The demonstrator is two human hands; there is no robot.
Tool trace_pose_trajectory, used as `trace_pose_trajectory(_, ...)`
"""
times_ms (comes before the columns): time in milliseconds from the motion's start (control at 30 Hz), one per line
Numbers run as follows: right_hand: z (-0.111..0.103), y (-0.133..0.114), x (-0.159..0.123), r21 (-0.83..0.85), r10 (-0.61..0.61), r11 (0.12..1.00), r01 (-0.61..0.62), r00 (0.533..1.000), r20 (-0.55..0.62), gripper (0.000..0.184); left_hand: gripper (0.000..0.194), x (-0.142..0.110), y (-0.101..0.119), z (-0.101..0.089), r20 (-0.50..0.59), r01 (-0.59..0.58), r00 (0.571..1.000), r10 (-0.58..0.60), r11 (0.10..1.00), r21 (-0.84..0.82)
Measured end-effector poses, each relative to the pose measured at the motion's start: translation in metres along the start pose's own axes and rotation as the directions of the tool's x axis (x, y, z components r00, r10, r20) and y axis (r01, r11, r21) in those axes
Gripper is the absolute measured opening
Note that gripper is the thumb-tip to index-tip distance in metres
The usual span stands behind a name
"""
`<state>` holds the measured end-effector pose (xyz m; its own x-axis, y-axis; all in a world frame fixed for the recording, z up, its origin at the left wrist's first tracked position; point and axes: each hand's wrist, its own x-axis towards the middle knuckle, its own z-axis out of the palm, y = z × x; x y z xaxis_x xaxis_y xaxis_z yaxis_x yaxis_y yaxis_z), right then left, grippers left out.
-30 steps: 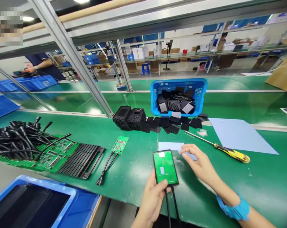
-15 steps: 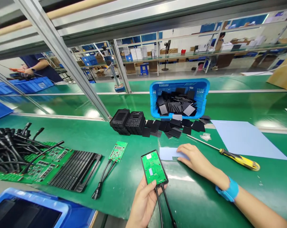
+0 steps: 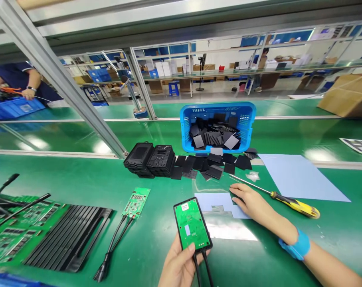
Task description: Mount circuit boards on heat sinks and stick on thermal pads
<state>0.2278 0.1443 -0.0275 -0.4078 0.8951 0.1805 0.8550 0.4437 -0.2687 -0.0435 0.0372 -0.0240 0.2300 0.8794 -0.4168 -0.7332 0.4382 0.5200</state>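
Observation:
My left hand (image 3: pixel 177 267) grips a black housing with a green circuit board (image 3: pixel 191 224) in it, and two black cables hang from its near end. My right hand (image 3: pixel 252 203) rests on a small pale blue sheet (image 3: pixel 218 201) on the green bench, fingers together and bent, fingertips pressing the sheet's edge. A blue wristband (image 3: pixel 297 245) is on that wrist. A second green board with cables (image 3: pixel 135 202) lies to the left.
A yellow-handled screwdriver (image 3: pixel 294 204) lies right of my hand. A larger pale blue sheet (image 3: pixel 300 177), a blue basket (image 3: pixel 185 123) of black pads, loose black pads (image 3: pixel 210 164), stacked black housings (image 3: pixel 151 159), a black slotted tray (image 3: pixel 70 237), green panels (image 3: pixel 16 233). Another person works far left.
The view has dipped and shifted, so everything sits higher and more to the left. My right hand has slid slightly along the small sheet. The held board has stayed upright in my left hand.

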Motion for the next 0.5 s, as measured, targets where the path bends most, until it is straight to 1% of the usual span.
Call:
trace_pose_trajectory(133,0.002,-0.007,0.003,-0.021,0.000,1.000,0.000,1.000,-0.008,0.032,0.045,0.006,-0.005,0.000,-0.035,-0.004,0.999,0.004,1.000,-0.004)
trace_pose_trajectory(233,0.003,-0.014,0.009,-0.034,-0.020,0.999,0.020,1.000,-0.013,0.028,0.043,0.007,-0.007,-0.002,-0.053,0.002,0.999,-0.002,1.000,0.006)
trace_pose_trajectory(400,0.009,-0.031,0.017,-0.044,-0.077,0.996,0.077,0.997,-0.016,0.024,0.038,0.007,-0.009,-0.001,-0.034,-0.005,0.999,0.005,1.000,0.016)
trace_pose_trajectory(500,0.016,-0.040,0.021,-0.048,-0.083,0.995,0.082,0.996,-0.035,0.020,0.037,0.007,-0.012,-0.001,-0.030,-0.022,0.999,0.023,1.000,0.022)
